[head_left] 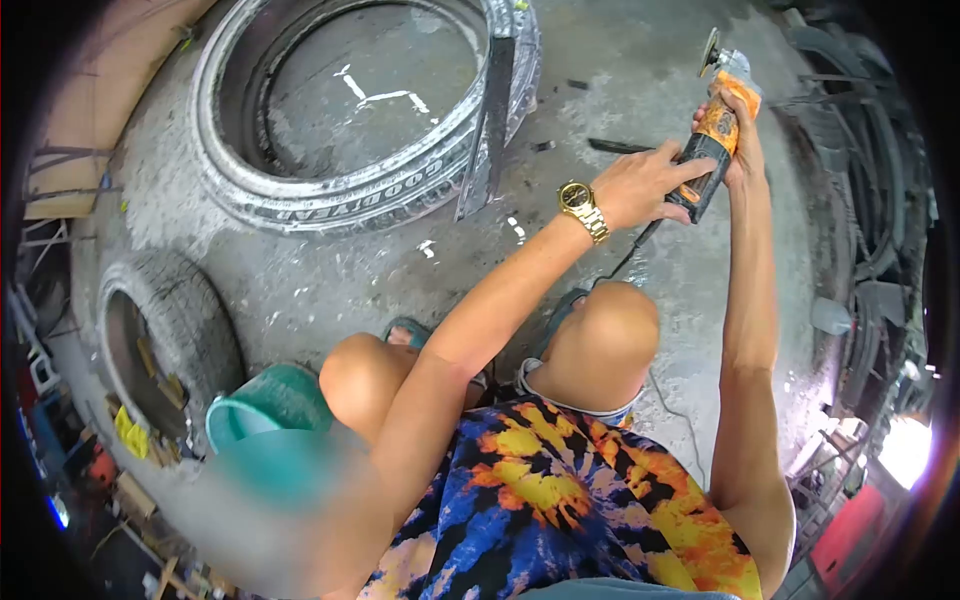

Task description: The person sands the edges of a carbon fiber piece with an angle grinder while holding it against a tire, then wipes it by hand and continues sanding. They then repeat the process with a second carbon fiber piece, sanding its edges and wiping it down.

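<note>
My right hand [745,140] is wrapped round the orange front part of an angle grinder [716,135], which is held up at the upper right. Its disc points toward the top of the view. My left hand [645,185], with a gold watch on the wrist, grips the black rear end of the grinder, fingers across the body and thumb below. A cord trails from that end toward the floor. Left of the hands lies a cut tyre ring [370,200] lettered GOODYEAR, with a black rubber strip [488,130] across its right side.
A second tyre [185,310] stands at the left, beside a green bucket [290,395]. Small dark rubber pieces lie on the concrete floor [580,60]. Cut rubber strips [880,180] are heaped along the right edge. A red object [850,535] is at the lower right.
</note>
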Available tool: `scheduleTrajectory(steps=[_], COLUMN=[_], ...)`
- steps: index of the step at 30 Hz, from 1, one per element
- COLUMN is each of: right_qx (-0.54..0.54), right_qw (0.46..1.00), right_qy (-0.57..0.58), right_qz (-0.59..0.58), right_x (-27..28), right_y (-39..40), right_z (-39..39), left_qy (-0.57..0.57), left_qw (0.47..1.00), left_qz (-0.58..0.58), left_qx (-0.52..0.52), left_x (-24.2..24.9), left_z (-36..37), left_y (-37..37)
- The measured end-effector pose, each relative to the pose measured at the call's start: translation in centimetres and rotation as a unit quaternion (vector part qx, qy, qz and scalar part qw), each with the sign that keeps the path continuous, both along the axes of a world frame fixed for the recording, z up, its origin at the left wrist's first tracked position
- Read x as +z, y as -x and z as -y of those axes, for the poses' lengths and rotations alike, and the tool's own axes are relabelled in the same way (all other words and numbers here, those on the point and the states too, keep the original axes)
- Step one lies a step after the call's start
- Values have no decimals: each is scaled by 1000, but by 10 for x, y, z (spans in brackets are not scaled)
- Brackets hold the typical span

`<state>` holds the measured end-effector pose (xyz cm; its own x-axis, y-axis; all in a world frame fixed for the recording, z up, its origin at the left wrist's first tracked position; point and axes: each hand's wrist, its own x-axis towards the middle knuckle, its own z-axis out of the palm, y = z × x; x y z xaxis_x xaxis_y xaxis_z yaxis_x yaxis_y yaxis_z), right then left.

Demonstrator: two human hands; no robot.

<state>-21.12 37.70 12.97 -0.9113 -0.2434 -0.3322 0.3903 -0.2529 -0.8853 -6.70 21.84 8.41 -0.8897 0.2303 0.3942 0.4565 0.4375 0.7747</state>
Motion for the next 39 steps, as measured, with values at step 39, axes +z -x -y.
scheduleTrajectory(steps=[39], right_qx=[118], right_qw=[974], right_qy=[-170], right_qz=[-88], right_x=[-54], right_y=[-82], right_z=[4], left_qy=[-97], left_qw=[879], left_qz=[86], left_qx=[459], left_x=[-93], left_z=[191], left_y=[-55])
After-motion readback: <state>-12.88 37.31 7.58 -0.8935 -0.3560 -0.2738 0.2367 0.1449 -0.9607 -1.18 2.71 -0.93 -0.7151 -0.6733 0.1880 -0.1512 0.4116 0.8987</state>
